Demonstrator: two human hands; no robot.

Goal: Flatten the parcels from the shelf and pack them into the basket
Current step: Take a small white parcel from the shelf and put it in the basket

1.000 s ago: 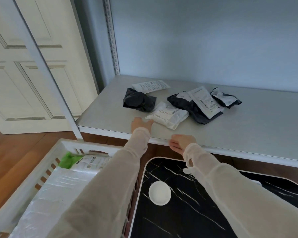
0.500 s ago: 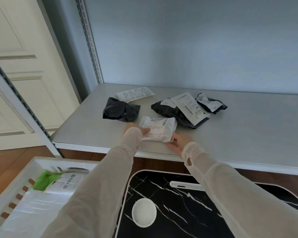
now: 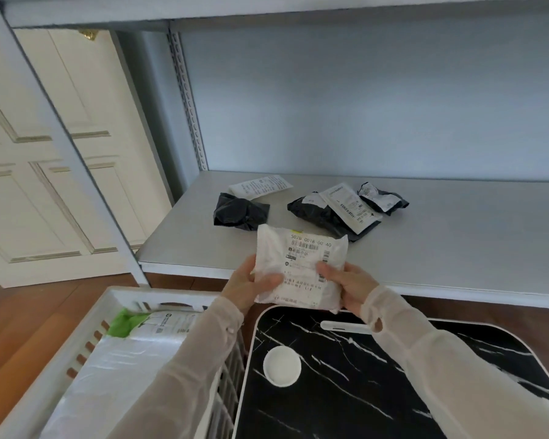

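Observation:
A white parcel (image 3: 301,264) with a printed label is lifted off the grey shelf (image 3: 457,248) and held tilted toward me above the shelf's front edge. My left hand (image 3: 246,285) grips its lower left side and my right hand (image 3: 351,285) grips its lower right side. Behind it on the shelf lie a crumpled black parcel (image 3: 240,212), a flat white parcel (image 3: 260,186), a black parcel with a white label (image 3: 333,213) and a small black parcel (image 3: 382,199). The white basket (image 3: 61,353) stands at lower left with white and green parcels inside.
A black marble-pattern table (image 3: 393,375) with a white rim stands under my right arm, carrying a round white dish (image 3: 281,365) and a white pen-like bar (image 3: 346,327). A slanted shelf post (image 3: 76,153) rises left of the shelf. A cream door and wooden floor lie at left.
Both hands reached onto the shelf, closed on the white parcel's two sides and lifted it off the shelf toward me. The head camera tilted upward.

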